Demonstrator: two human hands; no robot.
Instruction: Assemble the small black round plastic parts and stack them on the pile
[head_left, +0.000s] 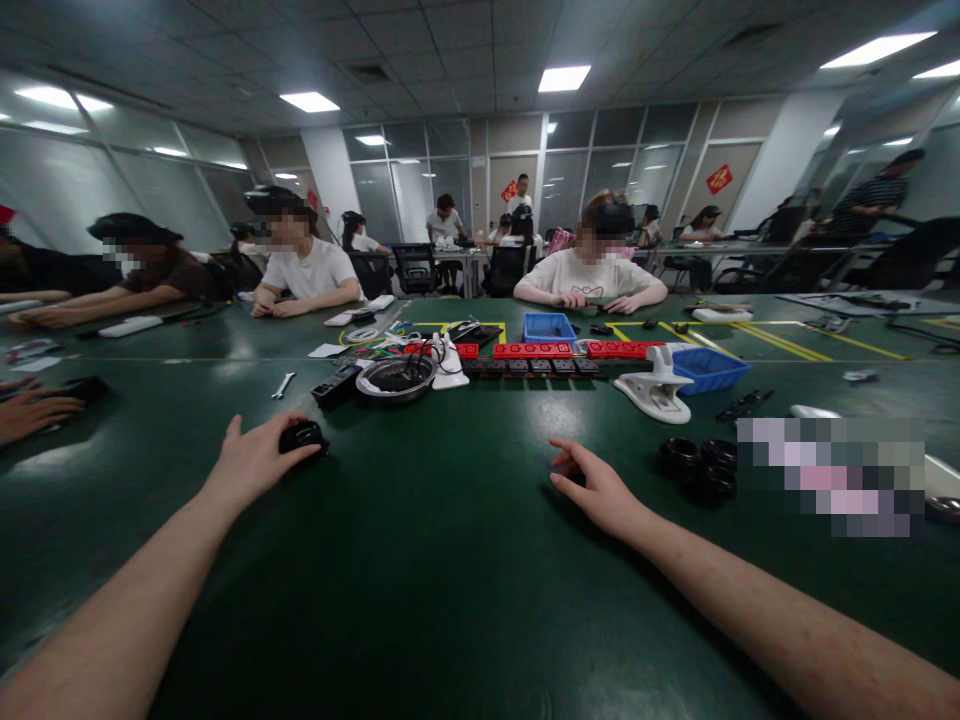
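My left hand [251, 458] rests on the green table, its thumb and fingers around a glossy black round part [305, 437]. To the right, my right hand [596, 485] lies low over the tabletop with its fingers curled in. A dark patch shows under those fingers, and I cannot make out whether it is an object or shadow. Beyond my right wrist stand several similar black round parts [679, 458] grouped together. Just past my left hand lies a small open-end wrench [283, 385].
Ahead are a metal bowl [396, 380] with black cable, a white clip base [658, 385], red power strips [532, 350] and blue bins [705, 370] [547, 326]. Co-workers sit across the table. Another person's hand [34, 410] is at the left edge.
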